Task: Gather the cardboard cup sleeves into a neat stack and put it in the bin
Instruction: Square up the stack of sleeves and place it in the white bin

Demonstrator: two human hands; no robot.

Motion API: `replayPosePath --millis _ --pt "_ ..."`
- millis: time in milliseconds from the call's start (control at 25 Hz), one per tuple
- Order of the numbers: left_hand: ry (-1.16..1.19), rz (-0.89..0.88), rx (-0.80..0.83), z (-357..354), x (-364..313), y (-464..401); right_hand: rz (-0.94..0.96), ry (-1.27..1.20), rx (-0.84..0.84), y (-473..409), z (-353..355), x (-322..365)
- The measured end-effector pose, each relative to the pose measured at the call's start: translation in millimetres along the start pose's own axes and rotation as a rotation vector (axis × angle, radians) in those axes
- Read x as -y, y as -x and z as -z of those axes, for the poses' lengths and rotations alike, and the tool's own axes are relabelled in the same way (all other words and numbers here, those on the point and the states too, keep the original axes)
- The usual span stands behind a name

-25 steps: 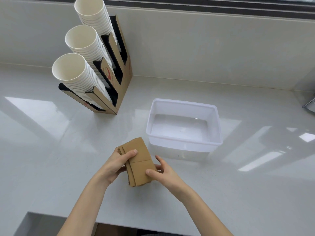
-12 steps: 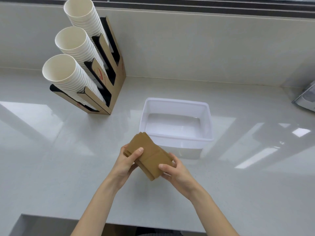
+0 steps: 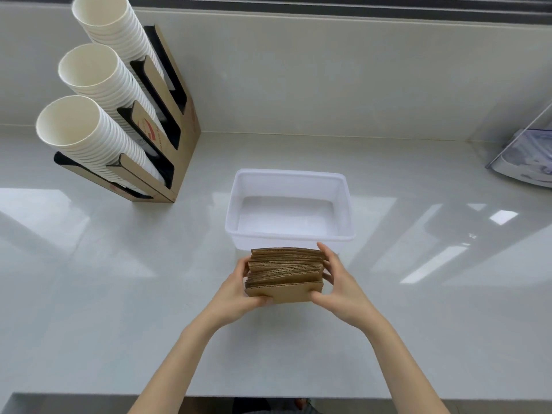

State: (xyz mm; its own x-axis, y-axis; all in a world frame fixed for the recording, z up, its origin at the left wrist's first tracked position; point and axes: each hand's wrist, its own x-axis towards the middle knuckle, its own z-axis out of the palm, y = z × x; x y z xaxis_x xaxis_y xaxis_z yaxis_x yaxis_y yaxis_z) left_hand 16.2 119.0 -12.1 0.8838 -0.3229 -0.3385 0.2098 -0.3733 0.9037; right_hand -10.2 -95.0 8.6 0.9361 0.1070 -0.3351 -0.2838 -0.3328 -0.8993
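Observation:
A stack of brown cardboard cup sleeves (image 3: 286,271) is held on edge, its corrugated edges facing up, just in front of the white plastic bin (image 3: 233,216). My left hand (image 3: 236,289) grips the stack's left end. Its right end is clasped by my right hand (image 3: 340,282), fingers over the far side. The stack hovers at the bin's near wall, outside the bin. Nothing lies inside the bin.
A cardboard holder (image 3: 182,121) with three slanted columns of white paper cups (image 3: 89,73) stands at the back left. A clear dispenser (image 3: 525,156) sits at the right edge. The counter's front edge (image 3: 268,397) runs below my arms.
The stack has been turned from lying flat and slanted to standing on edge. Both hands now clasp its ends, and it has moved closer to the bin's near wall.

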Motion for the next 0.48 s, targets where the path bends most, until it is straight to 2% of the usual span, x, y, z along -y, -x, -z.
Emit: replayPosePath --millis 240,360,480 --pt "-0.211 0.014 -0.051 -22.3 6.5 -3.1 -0.030 0.089 0.009 0.9 -6.5 -21.9" --pt "-0.213 0.060 -0.019 -21.7 4.5 -3.9 -0.037 0.087 0.031 -2.1 -10.0 -26.5" --pt "-0.180 -0.004 -0.018 -21.2 3.1 -6.1 -0.046 0.050 0.037 -6.2 -10.8 -29.6"
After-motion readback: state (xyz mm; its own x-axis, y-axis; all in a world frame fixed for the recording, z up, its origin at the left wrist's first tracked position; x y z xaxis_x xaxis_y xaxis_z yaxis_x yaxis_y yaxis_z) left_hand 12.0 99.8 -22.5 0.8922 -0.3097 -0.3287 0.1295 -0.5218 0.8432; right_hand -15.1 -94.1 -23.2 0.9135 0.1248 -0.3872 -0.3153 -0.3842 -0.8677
